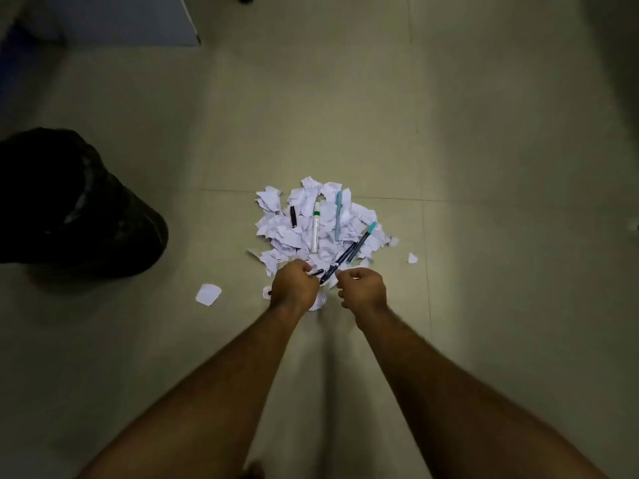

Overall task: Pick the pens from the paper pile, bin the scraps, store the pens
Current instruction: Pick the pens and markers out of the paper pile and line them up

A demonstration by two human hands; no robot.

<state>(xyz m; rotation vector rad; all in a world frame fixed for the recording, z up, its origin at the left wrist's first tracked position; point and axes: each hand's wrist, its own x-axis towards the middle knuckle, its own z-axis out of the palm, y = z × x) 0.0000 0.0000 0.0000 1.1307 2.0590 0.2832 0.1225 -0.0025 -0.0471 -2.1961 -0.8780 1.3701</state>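
Head cam is looking straight down at a tiled floor (484,167), and the paper pile (320,226) is sitting right in the middle of it, torn white scraps heaped up with pens lying on top. Both bare arms are reaching in from 6 o'clock. The left hand (294,285) is curling shut at the pile's 6 o'clock edge and is gripping a small dark pen (316,272) whose tip is poking out toward 3 o'clock. The right hand (363,288) is hanging just beside it with fingers curled in; honestly I can't tell if it's pinching anything. A dark blue pen (340,262) is lying diagonally between the two hands, a teal-capped pen (361,242) is lying next to it, a white marker (316,227) is pointing to 12 o'clock, a light blue pen (338,214) is sitting beside that, and a short black pen (293,216) is lying at the pile's 10 o'clock. A black bin bag (69,205) is sitting at 9 o'clock, well apart from the pile. Loose scraps (208,294) are lying around at 7 o'clock.
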